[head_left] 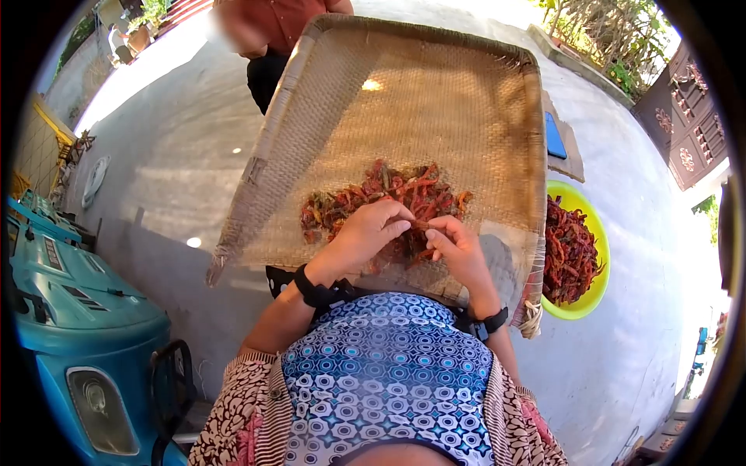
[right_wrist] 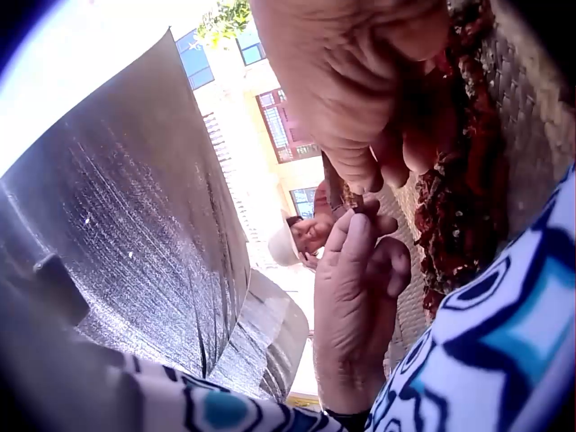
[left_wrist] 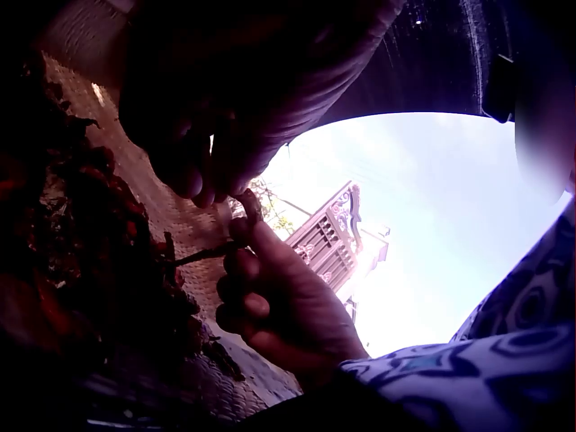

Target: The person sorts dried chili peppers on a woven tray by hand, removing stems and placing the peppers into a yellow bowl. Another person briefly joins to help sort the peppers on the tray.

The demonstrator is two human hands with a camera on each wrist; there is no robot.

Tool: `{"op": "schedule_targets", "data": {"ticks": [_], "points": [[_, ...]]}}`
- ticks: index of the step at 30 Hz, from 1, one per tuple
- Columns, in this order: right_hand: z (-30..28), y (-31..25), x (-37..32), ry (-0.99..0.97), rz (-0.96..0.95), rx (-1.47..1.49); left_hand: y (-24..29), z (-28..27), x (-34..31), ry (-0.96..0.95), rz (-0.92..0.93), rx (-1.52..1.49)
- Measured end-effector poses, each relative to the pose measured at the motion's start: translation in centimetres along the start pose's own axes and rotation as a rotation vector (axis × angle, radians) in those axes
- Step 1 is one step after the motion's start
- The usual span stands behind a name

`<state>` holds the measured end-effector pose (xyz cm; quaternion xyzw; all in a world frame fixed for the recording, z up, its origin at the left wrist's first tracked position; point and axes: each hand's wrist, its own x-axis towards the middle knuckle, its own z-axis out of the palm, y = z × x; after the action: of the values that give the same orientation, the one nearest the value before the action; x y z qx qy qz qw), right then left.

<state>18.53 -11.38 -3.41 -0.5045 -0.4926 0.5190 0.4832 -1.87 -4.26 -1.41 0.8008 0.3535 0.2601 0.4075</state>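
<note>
Both hands meet over a pile of dried red chillies [head_left: 381, 186] on a woven tray [head_left: 435, 93]. The left hand [head_left: 369, 235] and the right hand [head_left: 460, 247] pinch one brownish chilli [head_left: 420, 225] between thumbs and fingertips. In the left wrist view the right hand [left_wrist: 283, 301] has curled fingers, and a thin dark stem [left_wrist: 205, 255] sticks out from them. The right wrist view shows the left hand [right_wrist: 351, 306] thumb up against the chilli [right_wrist: 337, 189], with the right hand [right_wrist: 360, 81] close above it.
A yellow-green basin [head_left: 602, 268] heaped with red chillies stands right of the tray. Behind it a blue phone-like object [head_left: 555, 136] lies on cardboard [head_left: 573, 159]. A person in a red shirt [head_left: 291, 27] stands beyond the tray; a teal vehicle [head_left: 85, 326] is at left.
</note>
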Motion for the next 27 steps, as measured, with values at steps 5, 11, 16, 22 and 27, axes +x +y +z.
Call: {"op": "schedule_targets", "data": {"ticks": [5,11,16,22,27], "points": [[-4.2,-0.6,-0.8,0.274,-0.104,0.297,0.2,-1.9,-0.3,0.04,-0.226,0.267],[-12.0,0.8,-2.0,0.259,-0.455,1.351,-0.8,-1.9,-1.0,0.025,-0.251,0.451],[-8.3,0.8,-1.7,0.36,-0.174,0.979,-0.9,-2.3,-0.7,0.072,-0.215,0.492],[-0.2,-1.7,0.4,-0.008,-0.006,0.105,1.0,-2.3,-0.6,0.039,-0.111,0.202],[1.4,-0.3,1.2,-0.122,0.029,0.122,0.5,-1.6,-0.6,-0.032,-0.096,-0.095]]}}
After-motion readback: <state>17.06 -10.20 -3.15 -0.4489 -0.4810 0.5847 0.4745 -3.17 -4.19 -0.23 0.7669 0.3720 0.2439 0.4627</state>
